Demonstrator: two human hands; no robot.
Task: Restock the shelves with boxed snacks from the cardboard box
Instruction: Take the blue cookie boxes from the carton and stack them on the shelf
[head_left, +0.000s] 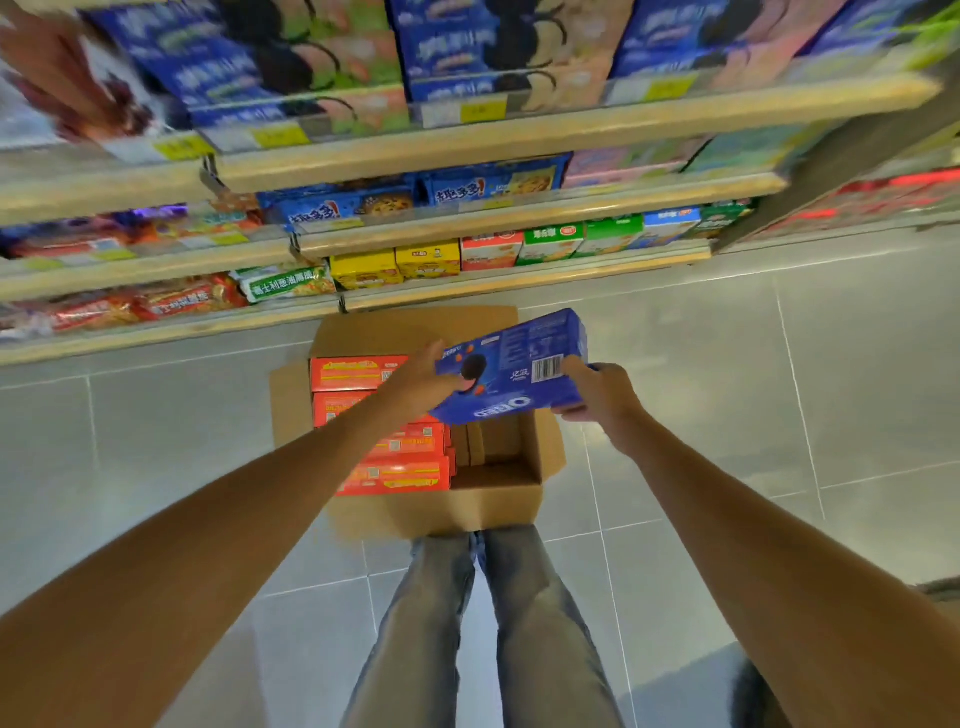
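Blue Oreo box (519, 364), long axis left-right

The blue snack box (511, 364) you held above the cardboard box (288, 405) was glossy printed card. The cardboard box looked matt and rough. Inside it, the orange boxes (395, 475) shone smooth. Under it lay polished grey floor tiles (182, 441); beyond it, pale wood-look shelf edges (519, 130).

Pale grey tiled floor (171, 447) w/ thin light grout lines, glossy, showing soft reflections of overhead light. Shelves (519, 215) run across the top in tiers: light wood-coloured front edges, yellow price tags (483, 110) on the upper lip, packed w/ blue, yellow, green & red packs. Dark upright panel (852, 161) at the right end — another rack (893, 200) beyond it, blurred.
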